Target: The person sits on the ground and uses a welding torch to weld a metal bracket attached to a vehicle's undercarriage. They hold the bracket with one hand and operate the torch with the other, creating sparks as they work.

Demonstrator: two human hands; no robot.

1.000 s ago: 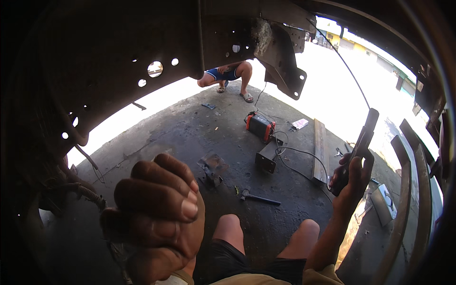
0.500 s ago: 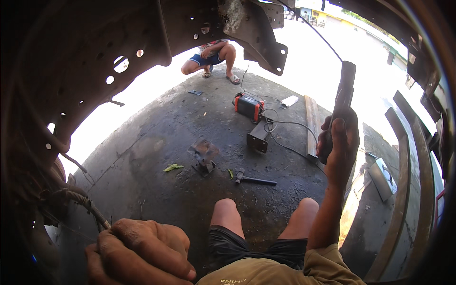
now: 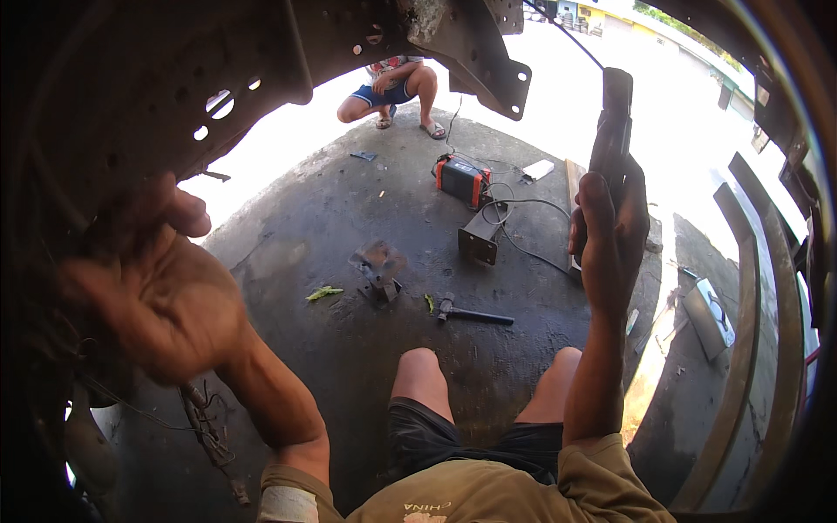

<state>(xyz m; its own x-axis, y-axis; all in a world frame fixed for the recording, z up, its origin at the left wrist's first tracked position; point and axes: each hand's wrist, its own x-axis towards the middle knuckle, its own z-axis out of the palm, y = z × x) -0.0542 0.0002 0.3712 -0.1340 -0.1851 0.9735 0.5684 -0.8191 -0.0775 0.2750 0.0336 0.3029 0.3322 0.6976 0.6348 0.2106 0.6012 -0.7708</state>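
Overhead and along the left, a huge dark steel frame pierced with round holes [image 3: 261, 52] is looming above a grey, damp-patched concrete floor [image 3: 540, 301]. At the right, long brown metal beams [image 3: 741, 383] are lying side by side, bending with the lens. A person in blue shorts [image 3: 397, 91] is squatting at the floor's far edge. Nearer, a black-and-red box-shaped machine [image 3: 462, 181] is sitting just behind a dark steel bracket with a holed end plate [image 3: 478, 244].

The step in hand seems to be holding a long dark clamp-like tool [image 3: 615, 118] ready beneath the frame; the next move probably calls for a firm grip and careful aim of its tip. The right forearm is standing nearly upright, and the right hand [image 3: 615, 222] is wrapping around the tool, which is pointing upward, right of centre. The left forearm is slanting up and outward; the left hand [image 3: 166, 301], blurred, is hovering with palm showing and fingers loosely parted, holding nothing visible. Whether its shadowed fingertips are touching the frame, I cannot tell.

Beyond the knees, a black-handled hammer [image 3: 475, 315] is lying on the floor. A thin dark rod [image 3: 568, 37] is slanting up leftward from the tool's tip, and a small green leaf [image 3: 324, 295] is resting left of the hammer.
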